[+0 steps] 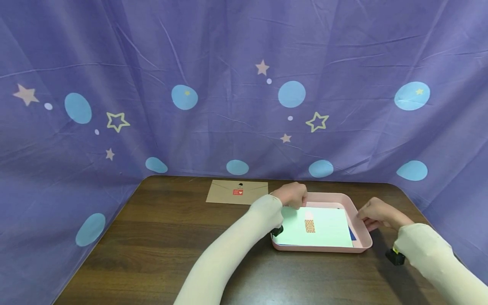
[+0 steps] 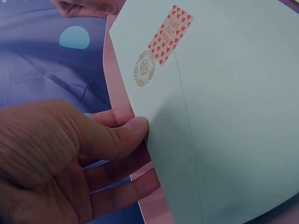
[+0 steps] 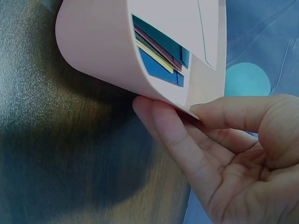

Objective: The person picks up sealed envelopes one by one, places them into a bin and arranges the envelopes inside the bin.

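A pale mint envelope [image 1: 329, 226] lies on top in a pink tray [image 1: 322, 249]; its sticker [image 2: 171, 35] reads "just for you", beside a gold oval print. My left hand [image 1: 291, 195] pinches the envelope's edge between thumb and fingers at the tray's far left. On the tray's right side, my right hand [image 1: 381, 214] pinches the rim, thumb inside and fingers outside. Beneath the mint envelope, the right wrist view shows several more envelopes [image 3: 161, 70] in teal, maroon, yellow and blue, partly hidden.
A brown kraft envelope [image 1: 225, 192] with a red sticker lies flat near the back of the dark wooden table [image 1: 152, 245], left of the tray. Behind the table hangs a purple curtain [image 1: 228, 51] with stars and blue dots.
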The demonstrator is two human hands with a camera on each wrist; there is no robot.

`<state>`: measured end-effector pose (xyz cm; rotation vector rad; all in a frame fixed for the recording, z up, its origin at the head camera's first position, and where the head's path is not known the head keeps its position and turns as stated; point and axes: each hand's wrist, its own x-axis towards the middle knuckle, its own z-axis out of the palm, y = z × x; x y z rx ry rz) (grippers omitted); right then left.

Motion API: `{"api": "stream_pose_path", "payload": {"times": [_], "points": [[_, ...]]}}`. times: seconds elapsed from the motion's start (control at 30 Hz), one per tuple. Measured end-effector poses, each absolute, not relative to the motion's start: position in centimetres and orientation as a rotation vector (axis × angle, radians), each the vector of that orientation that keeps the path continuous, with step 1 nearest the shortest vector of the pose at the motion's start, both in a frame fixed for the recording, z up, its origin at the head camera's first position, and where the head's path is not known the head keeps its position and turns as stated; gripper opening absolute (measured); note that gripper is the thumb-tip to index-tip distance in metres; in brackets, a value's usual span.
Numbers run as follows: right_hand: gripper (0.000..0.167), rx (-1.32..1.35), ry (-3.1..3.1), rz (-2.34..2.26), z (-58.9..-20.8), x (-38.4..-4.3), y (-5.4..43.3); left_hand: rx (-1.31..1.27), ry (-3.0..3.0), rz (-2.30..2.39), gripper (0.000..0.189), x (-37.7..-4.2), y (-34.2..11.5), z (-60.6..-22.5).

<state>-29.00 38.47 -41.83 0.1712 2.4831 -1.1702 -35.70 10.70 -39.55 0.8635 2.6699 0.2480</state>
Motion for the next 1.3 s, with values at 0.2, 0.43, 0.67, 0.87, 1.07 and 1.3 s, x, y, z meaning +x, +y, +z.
{"api": "stream_pose_path", "payload": {"times": [0.2, 0.43, 0.67, 0.87, 1.07, 1.3], "points": [[0.030, 0.156, 2.503, -1.153, -41.9, -29.1, 38.5, 0.836, 2.659, 0.272, 0.025, -35.8, 10.8, -39.7], [0.032, 0.178, 2.495, -1.156, -41.9, -29.2, 38.4, 0.835, 2.654, 0.261, 0.026, -35.9, 10.9, -40.0], [0.031, 0.174, 2.488, -1.168, -41.8, -29.1, 38.4, 0.802, 2.639, 0.264, 0.023, -35.8, 10.9, -40.2], [0.031, 0.182, 2.485, -1.172, -41.9, -29.0, 38.4, 0.789, 2.642, 0.247, 0.024, -35.8, 10.9, -40.3], [0.032, 0.172, 2.493, -1.163, -41.8, -29.0, 38.3, 0.812, 2.667, 0.242, 0.022, -35.3, 10.6, -40.3], [0.033, 0.174, 2.505, -1.149, -41.8, -28.9, 38.3, 0.774, 2.686, 0.276, 0.018, -34.6, 10.2, -39.9]]}}
